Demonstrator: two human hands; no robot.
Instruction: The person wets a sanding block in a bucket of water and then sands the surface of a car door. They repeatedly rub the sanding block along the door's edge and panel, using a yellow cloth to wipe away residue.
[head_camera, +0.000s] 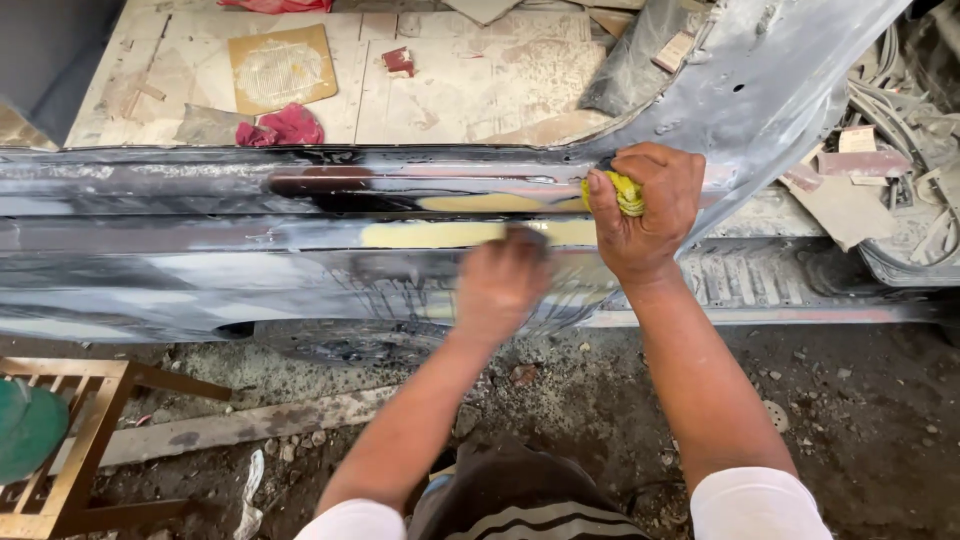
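Observation:
A long grey car sill panel runs across the view, sanded bare and wet, with pale yellow filler patches along its ridges. My right hand rests on the upper ridge and squeezes a wet yellow cloth or sponge. My left hand is blurred and pressed flat on the panel just below the lower filler strip; what lies under its palm is hidden.
Inside the car, a bare floor holds red rags, a cardboard square and scraps. Loose wiring lies at the right. On the dirt ground a wooden stool stands at the lower left, with a plank beside it.

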